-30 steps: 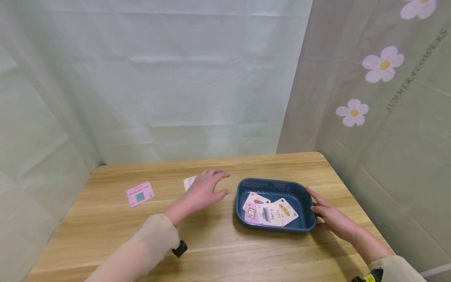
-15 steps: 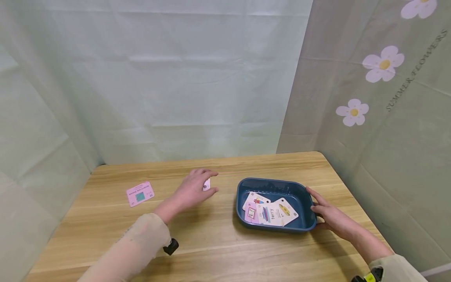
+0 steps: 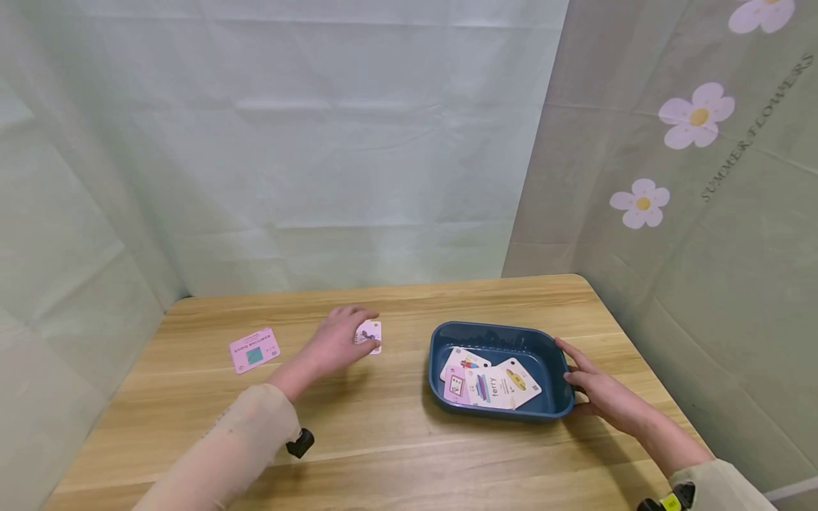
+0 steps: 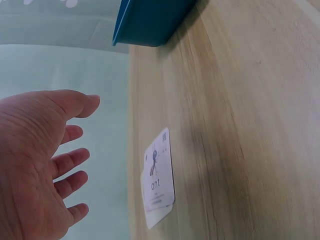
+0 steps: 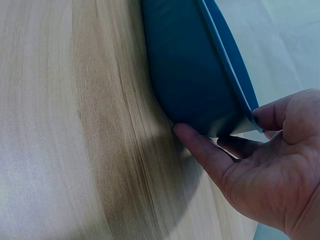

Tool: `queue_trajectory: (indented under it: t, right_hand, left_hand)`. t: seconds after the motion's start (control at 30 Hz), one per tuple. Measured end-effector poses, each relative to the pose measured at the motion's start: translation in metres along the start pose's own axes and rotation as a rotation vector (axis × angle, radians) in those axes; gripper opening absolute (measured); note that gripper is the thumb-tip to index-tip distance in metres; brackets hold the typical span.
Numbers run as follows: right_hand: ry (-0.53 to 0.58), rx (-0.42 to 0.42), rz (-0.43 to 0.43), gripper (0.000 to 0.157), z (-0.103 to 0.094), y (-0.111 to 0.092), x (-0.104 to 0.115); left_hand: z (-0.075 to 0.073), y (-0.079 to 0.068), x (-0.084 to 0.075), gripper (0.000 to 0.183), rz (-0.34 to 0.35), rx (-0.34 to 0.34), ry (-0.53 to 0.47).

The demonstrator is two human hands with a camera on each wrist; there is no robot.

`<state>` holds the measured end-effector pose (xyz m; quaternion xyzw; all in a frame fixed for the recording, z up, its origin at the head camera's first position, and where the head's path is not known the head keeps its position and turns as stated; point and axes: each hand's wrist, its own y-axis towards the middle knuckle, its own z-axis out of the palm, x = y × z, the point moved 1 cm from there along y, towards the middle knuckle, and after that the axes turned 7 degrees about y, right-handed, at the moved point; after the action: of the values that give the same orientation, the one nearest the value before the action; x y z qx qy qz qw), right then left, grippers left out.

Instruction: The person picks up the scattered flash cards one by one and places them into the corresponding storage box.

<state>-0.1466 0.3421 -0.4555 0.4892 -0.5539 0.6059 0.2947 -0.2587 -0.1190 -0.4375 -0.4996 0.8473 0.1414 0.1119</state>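
My left hand hovers over a flashcard with an ant picture, its fingers loosely bent and partly covering it. In the left wrist view, that hand is apart from the ant flashcard, which lies over another white card. At the other side, my right hand grips the end of a dark blue plastic tray; the right wrist view has its fingers at the tray's rim and lower wall. Inside lie several flashcards, including a ferry card on top.
A pink flashcard with a teal picture lies on the wooden table to the left. Pale curtains stand behind the table and along both sides, the right one printed with flowers.
My left hand has moved leftward and back from beside the tray, uncovering the ant flashcard's right part. The right hand and the tray have stayed in place.
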Motion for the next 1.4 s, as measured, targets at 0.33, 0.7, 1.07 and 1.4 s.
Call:
queue_trajectory:
  t: [0.33,0.7,1.07,1.4]
  right_hand:
    - [0.0,-0.004,0.001,0.068,0.0,0.001,-0.001]
    - [-0.002,-0.009,0.003,0.068,0.0,0.001,0.0]
    - [0.003,-0.017,0.004,0.068,-0.001,0.002,-0.002]
    - [0.003,-0.006,-0.001,0.068,-0.001,0.001,-0.002]
  left_hand:
    - [0.007,-0.002,0.02,0.059,-0.045,0.015,-0.007]
    - [0.011,-0.005,0.037,0.06,-0.106,0.047,0.006]
    - [0.017,-0.008,0.054,0.067,-0.116,0.061,0.021]
    - [0.022,-0.009,0.063,0.07,-0.152,0.086,0.025]
